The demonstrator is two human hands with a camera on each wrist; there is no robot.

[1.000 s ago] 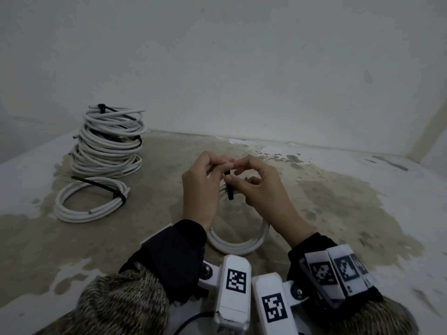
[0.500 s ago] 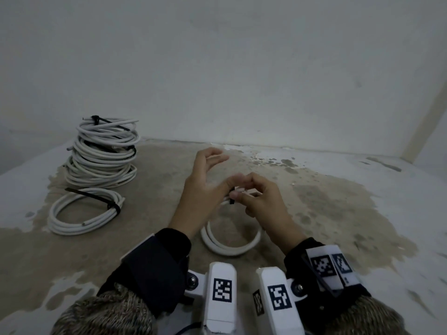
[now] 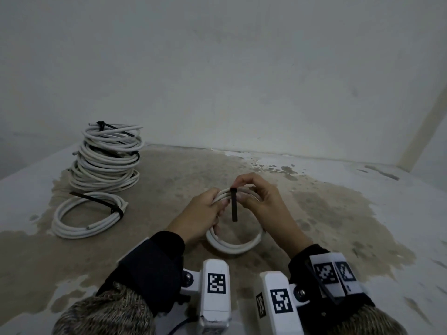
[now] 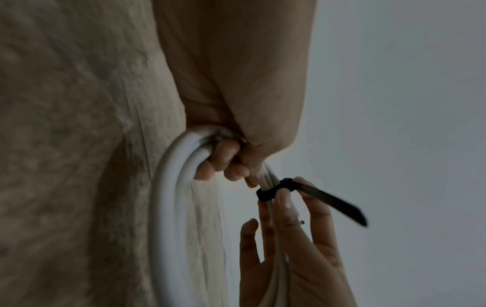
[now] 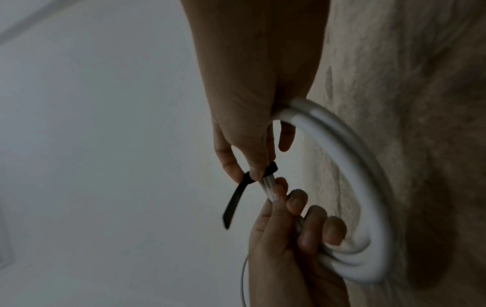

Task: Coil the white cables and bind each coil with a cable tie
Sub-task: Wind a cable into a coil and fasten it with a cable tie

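A white cable coil (image 3: pixel 233 247) is held upright over the stained surface between both hands. A black cable tie (image 3: pixel 234 204) wraps its top strands, and the tail hangs down toward me. My left hand (image 3: pixel 219 205) grips the strands just left of the tie, fingers curled round them (image 4: pixel 223 162). My right hand (image 3: pixel 242 187) pinches the tie's head at the top of the coil between thumb and forefinger (image 5: pixel 251 173). In the left wrist view the tie (image 4: pixel 273 190) sits snug round the strands. The right wrist view shows the coil (image 5: pixel 349 157) curving under the left hand (image 5: pixel 302 226).
A tall stack of bound white coils (image 3: pixel 107 158) stands at the back left. One more bound coil (image 3: pixel 87 217) lies flat in front of it. A pale wall (image 3: pixel 242 81) closes off the back, and a corner post (image 3: pixel 420 131) rises at the far right.
The left hand, its fingers spread half a second ago, has curled round the coil's strands. The tie tail now hangs straight down. Both hands sit lower and closer to me.
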